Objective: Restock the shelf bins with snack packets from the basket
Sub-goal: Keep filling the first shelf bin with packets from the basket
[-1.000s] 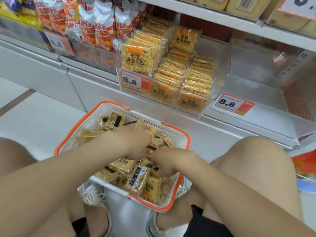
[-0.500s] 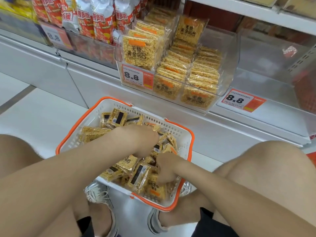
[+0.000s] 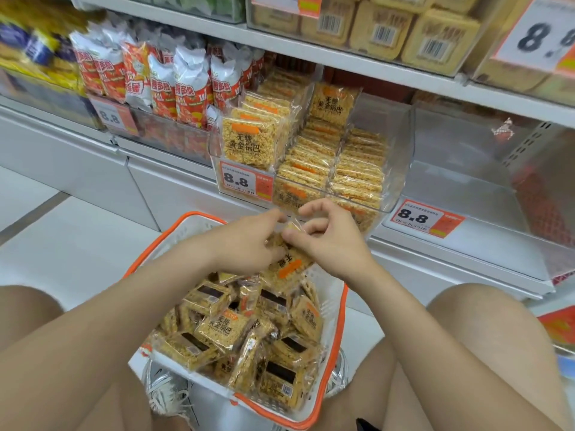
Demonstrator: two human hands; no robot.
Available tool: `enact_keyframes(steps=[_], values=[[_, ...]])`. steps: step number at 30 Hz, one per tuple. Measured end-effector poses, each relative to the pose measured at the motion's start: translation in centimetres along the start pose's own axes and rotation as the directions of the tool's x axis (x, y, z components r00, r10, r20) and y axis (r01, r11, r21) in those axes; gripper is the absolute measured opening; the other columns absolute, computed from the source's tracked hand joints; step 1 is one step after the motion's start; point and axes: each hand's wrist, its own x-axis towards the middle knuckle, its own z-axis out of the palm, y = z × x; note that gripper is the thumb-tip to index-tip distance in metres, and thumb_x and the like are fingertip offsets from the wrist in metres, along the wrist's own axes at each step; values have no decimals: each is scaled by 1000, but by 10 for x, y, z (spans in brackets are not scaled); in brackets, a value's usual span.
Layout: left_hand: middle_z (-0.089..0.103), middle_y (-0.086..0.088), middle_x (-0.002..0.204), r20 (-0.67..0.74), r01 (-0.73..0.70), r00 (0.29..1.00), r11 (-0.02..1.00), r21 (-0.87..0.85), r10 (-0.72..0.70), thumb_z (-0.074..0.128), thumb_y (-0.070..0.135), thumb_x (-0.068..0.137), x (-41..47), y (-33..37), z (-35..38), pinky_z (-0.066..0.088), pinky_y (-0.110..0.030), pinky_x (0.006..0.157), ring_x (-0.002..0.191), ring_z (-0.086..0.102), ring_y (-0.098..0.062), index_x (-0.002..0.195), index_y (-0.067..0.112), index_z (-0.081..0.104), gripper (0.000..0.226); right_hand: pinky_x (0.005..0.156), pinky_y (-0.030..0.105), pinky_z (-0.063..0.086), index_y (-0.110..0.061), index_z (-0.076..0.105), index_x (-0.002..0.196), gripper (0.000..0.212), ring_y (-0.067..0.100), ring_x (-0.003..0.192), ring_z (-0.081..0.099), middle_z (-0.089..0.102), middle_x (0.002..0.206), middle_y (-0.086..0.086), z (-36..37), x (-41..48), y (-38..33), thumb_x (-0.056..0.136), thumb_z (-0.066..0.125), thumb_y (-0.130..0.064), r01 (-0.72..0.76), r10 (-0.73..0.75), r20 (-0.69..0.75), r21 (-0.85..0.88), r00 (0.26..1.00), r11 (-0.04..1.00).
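1. Left hand: raised over the far end of the basket. The fingers are curled against the left edge of the held packet, and the fingertips are partly hidden behind the back of the hand.
2. Right hand: just beside the left hand. The thumb and lower fingers pinch the packet's upper right part, and the index finger arches free above it.
3. Held packet: square, clear-wrapped, yellow crisp with an orange label. It is tilted between both hands, above the basket and just below the front of the shelf bin.
4. Basket: white with an orange rim, on the floor between the person's knees.
5. Loose packets: same kind, heaped in the basket directly under the hands. Several show dark-labelled backs.
6. Shelf bin: clear plastic, on the lower shelf just beyond the hands.
7. Stocked packets: in the bin, upright at the left and in close-packed rows at centre and right.
8. Price tag: reads 8.8, on the bin's front left.
9. Neighbouring bin: clear, to the right.
10. Red-and-white bags: to the left.
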Motion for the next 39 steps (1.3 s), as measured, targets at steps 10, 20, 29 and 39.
enact_keyframes(steps=[10,20,29,39], values=[[71,-6,105,-344,-109,902,635,-765,-260,61,28,107,5,33,-33,64,-38,71,87,74,-20,125,16,59,22,69,30,60,-30,59,117,34,8,85,73,74,100,-5,-14,13,-44,90,79,-33,152,-29,-422,260,906,954],[70,-5,112,-410,-206,800,441,-873,-438,68,25,94,20,53,-45,65,-45,79,94,75,-30,112,22,63,19,54,24,46,-35,67,120,28,0,56,56,69,92,-3,-16,29,-66,100,64,-16,108,52,-441,331,896,938],[72,-5,121,-382,-186,847,467,-865,-370,57,29,109,27,47,-46,62,-36,79,98,75,-27,120,27,66,15,66,32,60,-40,66,125,34,6,73,65,62,110,-11,-26,28,-72,97,70,-23,140,-90,-428,87,899,986],[45,-5,131,-767,73,625,967,244,146,61,27,100,45,31,-62,38,-43,96,121,39,-29,129,26,59,29,83,34,55,-27,57,133,38,12,98,60,53,123,-8,-64,90,-91,100,60,-7,-41,-19,-510,-106,860,994]])
